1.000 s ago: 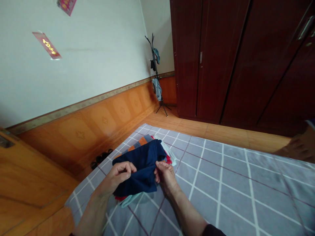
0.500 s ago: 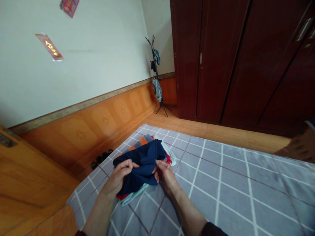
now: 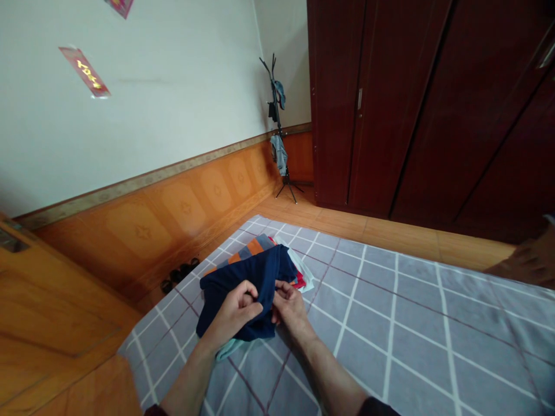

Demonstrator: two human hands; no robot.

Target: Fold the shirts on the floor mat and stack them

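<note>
A navy garment (image 3: 236, 274), rumpled and partly folded over, lies on top of a small pile of clothes on the bed. My left hand (image 3: 238, 309) rests over its middle, with fingers curled and thumb against a fold of the cloth; the fingertips are partly hidden. At the garment's right edge, my right hand (image 3: 289, 303) pinches the fabric. Beneath it show an orange-and-grey striped piece (image 3: 255, 247), a bit of red cloth (image 3: 300, 280) and a pale mint piece (image 3: 229, 348).
The bed (image 3: 373, 312) has a grey checked sheet. Dark shoes (image 3: 180, 274) are on the floor by the panelled wall. A coat stand (image 3: 277, 118) is in the corner, beside a dark red wardrobe (image 3: 390, 104). At the left is a wooden door (image 3: 52, 323).
My left hand has moved right across the navy garment, closer to my right hand. The garment's near left part now lies flatter, covering the red cloth there. My right hand stays at the right edge.
</note>
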